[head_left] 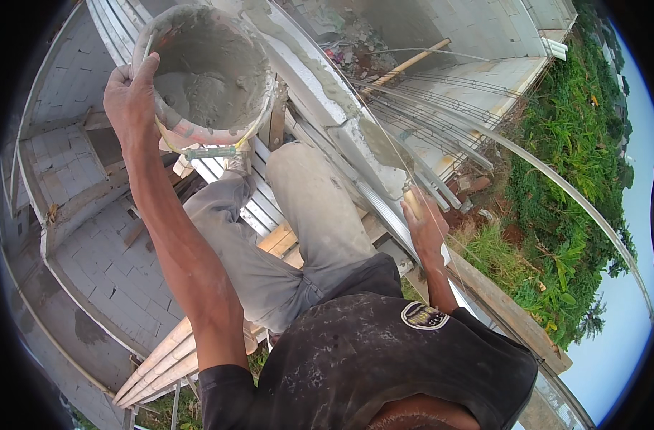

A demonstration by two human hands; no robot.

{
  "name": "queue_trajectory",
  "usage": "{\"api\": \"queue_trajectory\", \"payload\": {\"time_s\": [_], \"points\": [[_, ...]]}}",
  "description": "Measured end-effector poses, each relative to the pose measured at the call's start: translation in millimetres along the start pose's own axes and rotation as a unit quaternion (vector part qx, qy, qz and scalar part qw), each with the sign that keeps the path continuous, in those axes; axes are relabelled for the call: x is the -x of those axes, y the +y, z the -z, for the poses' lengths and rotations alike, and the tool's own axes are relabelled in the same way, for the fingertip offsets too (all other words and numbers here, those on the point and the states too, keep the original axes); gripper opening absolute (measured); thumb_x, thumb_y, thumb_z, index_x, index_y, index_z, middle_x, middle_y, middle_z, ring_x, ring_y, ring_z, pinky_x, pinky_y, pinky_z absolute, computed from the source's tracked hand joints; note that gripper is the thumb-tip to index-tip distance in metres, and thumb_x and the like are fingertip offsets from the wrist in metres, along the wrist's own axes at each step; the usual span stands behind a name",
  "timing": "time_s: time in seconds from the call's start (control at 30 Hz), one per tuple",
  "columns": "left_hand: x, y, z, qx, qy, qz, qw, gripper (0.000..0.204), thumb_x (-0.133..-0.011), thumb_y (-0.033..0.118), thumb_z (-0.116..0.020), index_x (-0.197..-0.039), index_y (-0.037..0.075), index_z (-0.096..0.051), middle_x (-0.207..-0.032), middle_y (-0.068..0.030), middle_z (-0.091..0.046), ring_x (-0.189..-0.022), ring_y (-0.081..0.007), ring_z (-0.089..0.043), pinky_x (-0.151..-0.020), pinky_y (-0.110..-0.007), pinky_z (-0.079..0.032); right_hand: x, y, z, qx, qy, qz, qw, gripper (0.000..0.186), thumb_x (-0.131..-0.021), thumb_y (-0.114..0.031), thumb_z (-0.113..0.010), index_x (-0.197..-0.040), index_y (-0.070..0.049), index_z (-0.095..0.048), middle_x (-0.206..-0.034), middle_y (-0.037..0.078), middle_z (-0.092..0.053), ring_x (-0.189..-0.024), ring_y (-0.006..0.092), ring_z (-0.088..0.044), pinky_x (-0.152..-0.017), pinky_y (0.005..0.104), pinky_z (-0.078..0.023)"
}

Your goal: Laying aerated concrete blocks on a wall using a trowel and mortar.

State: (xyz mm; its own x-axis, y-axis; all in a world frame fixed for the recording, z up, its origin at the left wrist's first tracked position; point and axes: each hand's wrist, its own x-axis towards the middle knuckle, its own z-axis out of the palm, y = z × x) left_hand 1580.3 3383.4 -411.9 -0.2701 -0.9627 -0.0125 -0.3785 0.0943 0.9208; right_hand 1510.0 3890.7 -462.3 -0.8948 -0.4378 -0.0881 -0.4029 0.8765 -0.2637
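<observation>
My left hand (pixel 132 97) grips the rim of a mortar-smeared bucket (pixel 212 43) that holds wet grey mortar (pixel 209 86); the bucket tilts toward me beside the wall top. My right hand (pixel 424 223) is closed around the wooden handle of a trowel (pixel 384 147), whose blade lies against the top of a white block wall (pixel 327 93) coated with fresh mortar. My legs in grey trousers (pixel 298 215) rest on wooden scaffold planks (pixel 278 240).
A taut string line (pixel 384 136) runs along the wall top. Steel reinforcing bars (pixel 441 107) and a wooden-handled tool (pixel 406 64) lie beyond the wall. Grey block walls (pixel 105 265) sit far below on the left; green plants (pixel 578 165) fill the right.
</observation>
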Motion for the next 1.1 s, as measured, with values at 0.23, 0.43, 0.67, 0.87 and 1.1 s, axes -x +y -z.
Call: {"api": "queue_trajectory", "payload": {"time_s": [0.23,0.43,0.67,0.87,1.1], "points": [[1.4,2.3,6.5,0.024,-0.001,0.024,0.999,0.033,-0.078,0.03,-0.078,-0.086,0.001,-0.063,-0.074,-0.002,-0.056,-0.065,-0.0105,-0.05,-0.062,-0.027,-0.042,-40.4,-47.7,-30.2,-0.036,-0.004,-0.015,0.999,0.044,-0.088,-0.031,-0.071,-0.13,-0.022,-0.062,-0.095,0.01,-0.064,-0.086,0.0302,-0.066,-0.074,0.0405,-0.052],[1.4,-1.4,10.8,0.006,-0.003,0.018,1.0,0.033,-0.077,0.031,-0.078,-0.081,0.003,-0.062,-0.072,-0.0005,-0.054,-0.064,-0.0102,-0.048,-0.061,-0.026,-0.041,-72.1,-84.6,-30.9,-0.079,0.01,0.032,0.996,0.044,-0.088,-0.028,-0.071,-0.131,-0.021,-0.061,-0.096,0.01,-0.064,-0.088,0.0308,-0.064,-0.078,0.0409,-0.051],[3.8,8.0,10.3,-0.011,-0.009,0.016,1.0,0.033,-0.077,0.031,-0.078,-0.079,0.003,-0.061,-0.071,-0.0003,-0.053,-0.063,-0.0103,-0.048,-0.059,-0.027,-0.04,-55.5,-73.2,-32.1,-0.074,-0.014,0.004,0.997,0.046,-0.086,-0.021,-0.073,-0.13,-0.021,-0.061,-0.1,0.011,-0.064,-0.091,0.031,-0.065,-0.078,0.0409,-0.051],[-4.8,7.1,15.1,-0.01,0.004,0.01,1.0,0.034,-0.078,0.032,-0.078,-0.082,0.002,-0.063,-0.072,-0.0009,-0.054,-0.064,-0.0108,-0.048,-0.061,-0.027,-0.041,-15.1,-27.7,-10.3,-0.057,0.01,0.025,0.998,0.046,-0.085,-0.02,-0.073,-0.129,-0.019,-0.061,-0.099,0.011,-0.064,-0.091,0.0309,-0.065,-0.079,0.0406,-0.051],[-11.7,-4.5,18.7,-0.039,-0.001,0.024,0.999,0.035,-0.077,0.032,-0.079,-0.086,0.001,-0.065,-0.076,-0.0022,-0.057,-0.068,-0.0111,-0.052,-0.066,-0.026,-0.044,23.2,21.2,8.8,-0.054,-0.03,0.0,0.998,0.05,-0.084,-0.021,-0.074,-0.132,-0.017,-0.057,-0.105,0.013,-0.064,-0.094,0.0329,-0.066,-0.082,0.0408,-0.053]]}}
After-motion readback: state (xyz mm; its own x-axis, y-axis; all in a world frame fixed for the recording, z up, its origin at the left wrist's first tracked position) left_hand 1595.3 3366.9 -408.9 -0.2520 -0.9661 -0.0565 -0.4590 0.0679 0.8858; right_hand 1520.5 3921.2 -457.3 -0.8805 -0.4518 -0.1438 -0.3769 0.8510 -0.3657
